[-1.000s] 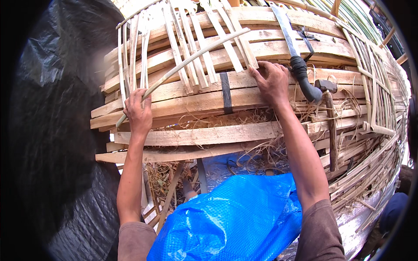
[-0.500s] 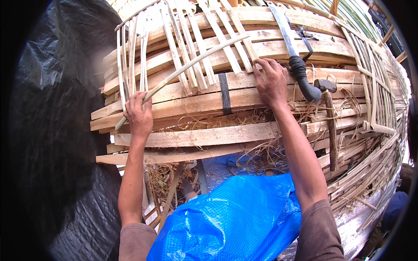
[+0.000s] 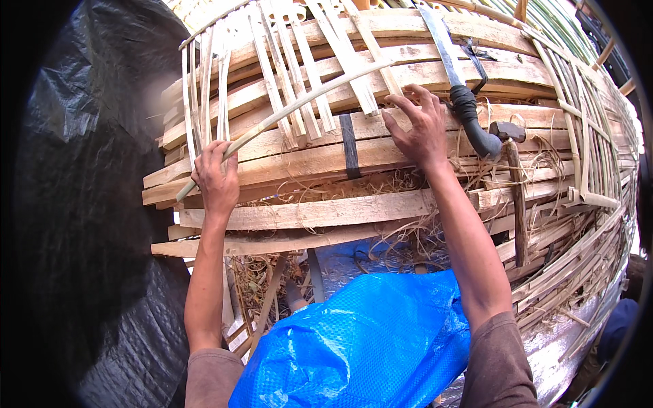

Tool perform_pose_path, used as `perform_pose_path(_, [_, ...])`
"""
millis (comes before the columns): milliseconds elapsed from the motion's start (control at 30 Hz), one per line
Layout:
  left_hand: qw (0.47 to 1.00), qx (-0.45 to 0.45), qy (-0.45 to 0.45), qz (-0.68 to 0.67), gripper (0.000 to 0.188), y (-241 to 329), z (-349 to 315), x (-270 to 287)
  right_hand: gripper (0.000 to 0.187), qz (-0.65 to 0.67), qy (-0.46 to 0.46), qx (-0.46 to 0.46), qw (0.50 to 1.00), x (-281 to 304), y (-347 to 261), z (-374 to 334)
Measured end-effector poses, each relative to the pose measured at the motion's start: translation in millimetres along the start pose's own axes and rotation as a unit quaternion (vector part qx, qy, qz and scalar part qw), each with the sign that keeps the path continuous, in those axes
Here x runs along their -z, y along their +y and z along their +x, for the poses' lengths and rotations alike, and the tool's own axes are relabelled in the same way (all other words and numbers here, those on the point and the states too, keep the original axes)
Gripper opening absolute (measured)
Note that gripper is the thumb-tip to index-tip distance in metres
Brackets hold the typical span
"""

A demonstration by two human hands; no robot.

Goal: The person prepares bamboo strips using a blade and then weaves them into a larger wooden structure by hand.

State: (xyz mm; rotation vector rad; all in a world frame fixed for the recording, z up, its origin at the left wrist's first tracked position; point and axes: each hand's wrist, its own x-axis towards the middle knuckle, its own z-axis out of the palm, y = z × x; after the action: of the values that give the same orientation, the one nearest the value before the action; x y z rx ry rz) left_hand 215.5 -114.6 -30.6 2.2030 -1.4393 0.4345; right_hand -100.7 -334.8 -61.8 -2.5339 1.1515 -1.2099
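Observation:
My left hand is closed around the lower part of a thin, pale green bamboo stick. The stick slants up to the right across several pale bamboo slats, which lie side by side over wooden planks. With fingers spread, my right hand is over the planks, its fingertips close to the lower end of one slat; whether they touch it I cannot tell. To the right of that hand lies a machete with a dark wrapped, curved handle.
A hammer with a wooden handle lies on the right among curly shavings. Black plastic sheeting hangs on the left. A blue tarp covers the lap. Woven bamboo strips sit at far right.
My right hand has let go of a slat end and spread its fingers. One slat has shifted left against its neighbour. The stick in my left hand has barely moved.

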Motion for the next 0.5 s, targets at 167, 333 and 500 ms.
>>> perform_pose_path(167, [1.0,0.009,0.004,0.003,0.023,14.2,3.1,-0.5,0.039,-0.06,-0.007,0.096,0.993,0.5,-6.1,-3.0])
perform_pose_path(333, [1.0,0.018,0.004,-0.011,0.023,18.4,1.5,-4.7,0.04,-0.084,-0.067,0.15,0.983,2.6,-6.3,-3.8])
perform_pose_path(500, [1.0,-0.009,0.001,0.007,0.024,31.6,6.2,-2.0,0.042,-0.075,-0.077,0.151,0.983,2.4,-6.7,-1.9])
